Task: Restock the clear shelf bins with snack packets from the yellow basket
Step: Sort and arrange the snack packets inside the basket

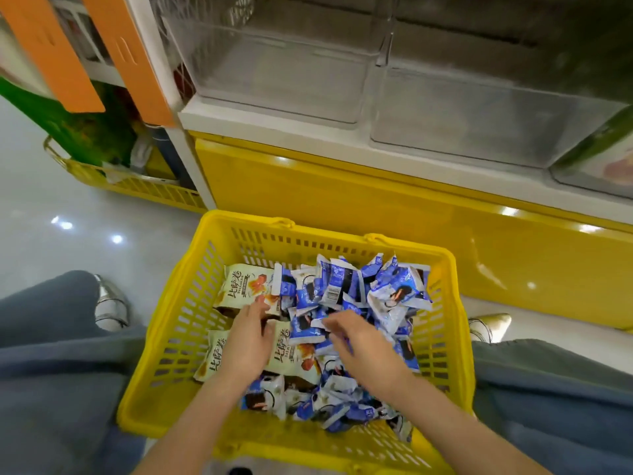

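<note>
1. Yellow basket point(164, 320) sits on the floor, near side, between the knees. Blue snack packets point(342, 286) are heaped at its right, cream packets point(241, 286) at its left.
2. Left hand point(246, 341) lies on a cream packet with fingers fairly straight. Its grip is slack and holds nothing.
3. Right hand point(366, 347) is in the blue heap, fingertips blurred; cannot tell if its grip has a packet.
4. Clear shelf bins point(281, 63) stand far and above, apparently unfilled.
5. Step, as judged: gathering a handful. Next: a firm grip, a lift over the rim, then a carry to a bin.
</note>
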Demonstrator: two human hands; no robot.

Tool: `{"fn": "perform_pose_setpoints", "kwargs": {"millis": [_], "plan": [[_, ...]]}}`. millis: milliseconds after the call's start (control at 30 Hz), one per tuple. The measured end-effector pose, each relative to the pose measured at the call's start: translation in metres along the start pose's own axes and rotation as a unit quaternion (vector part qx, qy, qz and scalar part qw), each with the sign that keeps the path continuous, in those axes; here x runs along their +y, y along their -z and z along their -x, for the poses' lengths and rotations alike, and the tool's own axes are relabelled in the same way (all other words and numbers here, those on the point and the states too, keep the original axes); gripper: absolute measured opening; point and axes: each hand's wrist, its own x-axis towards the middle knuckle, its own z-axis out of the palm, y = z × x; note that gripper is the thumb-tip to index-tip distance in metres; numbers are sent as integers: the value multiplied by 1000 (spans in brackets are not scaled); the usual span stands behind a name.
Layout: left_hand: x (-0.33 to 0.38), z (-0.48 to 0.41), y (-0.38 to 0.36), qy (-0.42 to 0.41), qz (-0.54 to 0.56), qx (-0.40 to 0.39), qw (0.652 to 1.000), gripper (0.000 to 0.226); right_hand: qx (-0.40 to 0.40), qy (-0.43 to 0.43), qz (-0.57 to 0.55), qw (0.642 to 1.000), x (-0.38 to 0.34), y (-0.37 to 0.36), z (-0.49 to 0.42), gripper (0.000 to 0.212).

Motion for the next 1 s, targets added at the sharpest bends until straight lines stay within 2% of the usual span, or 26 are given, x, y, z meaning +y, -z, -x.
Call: {"fn": "perform_pose_setpoints", "kwargs": {"millis": [67,167,233,333,467,533,600,667,767,867,933,1000], "plan": [[-19,3,-7,69,20,-84,994,31,-108,-33,8,994,0,-31,-1,35],[-29,9,-19,109,60,-180,976,44,-262,-69,82,959,9,-60,6,59],[-32,7,-18,129,42,-216,967,47,-314,-52,137,938,15,-64,10,69],[-32,3,-7,122,-74,-307,941,59,-324,-31,159,932,22,-56,14,67],[-37,6,6,69,-148,-397,903,89,-295,-8,180,938,25,-44,17,47],[-42,13,10,49,-195,-396,896,81,-273,-8,186,944,25,-42,20,44],[-47,19,13,37,-214,-356,909,61,-241,-15,175,955,23,-38,23,44],[-49,21,19,36,-212,-324,921,45,-184,-51,108,976,19,-32,23,40],[-46,19,34,46,-144,-301,942,32,-105,-106,-39,988,8,-19,22,26],[-26,19,47,83,47,-232,968,14,-80,-112,-158,978,-5,-6,22,16],[-8,23,48,117,217,-206,947,18,-86,-127,-252,956,-15,-4,21,15],[8,33,45,149,349,-192,905,12,-64,-161,-338,925,-25,-6,20,16]]}}
